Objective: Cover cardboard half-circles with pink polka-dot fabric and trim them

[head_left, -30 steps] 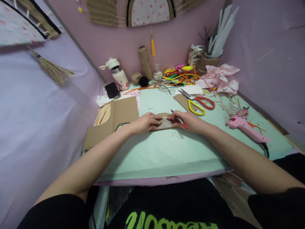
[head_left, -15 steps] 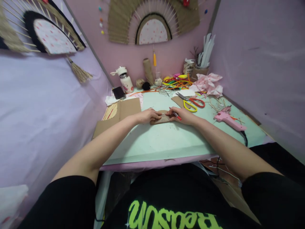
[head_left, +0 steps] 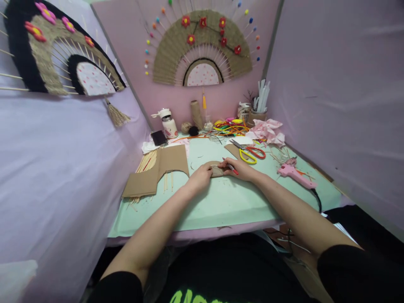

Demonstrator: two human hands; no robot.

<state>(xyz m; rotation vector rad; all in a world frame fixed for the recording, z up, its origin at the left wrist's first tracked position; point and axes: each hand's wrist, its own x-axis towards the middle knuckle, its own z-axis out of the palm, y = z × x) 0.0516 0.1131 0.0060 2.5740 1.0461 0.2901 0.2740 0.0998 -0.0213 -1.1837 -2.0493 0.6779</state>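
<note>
A small half-round cardboard piece (head_left: 216, 167) lies on the mint green table (head_left: 221, 202), with a clear protractor-like piece on it, too small to make out. My left hand (head_left: 202, 174) presses on its left end. My right hand (head_left: 240, 168) rests on its right end and holds a red pen (head_left: 231, 166), tip toward the cardboard.
Brown cardboard sheets (head_left: 159, 168) over thin sticks lie at the left. Yellow and red scissors (head_left: 249, 152), a pink glue gun (head_left: 295, 176), pink paper (head_left: 267, 129), coloured cords, twine, a bottle (head_left: 168, 124) and a phone (head_left: 158, 137) crowd the back. Woven fans hang on the walls.
The view has tilted up and pulled back, showing more of the wall fans. Both hands stay on the cardboard piece, the pen still in my right hand.
</note>
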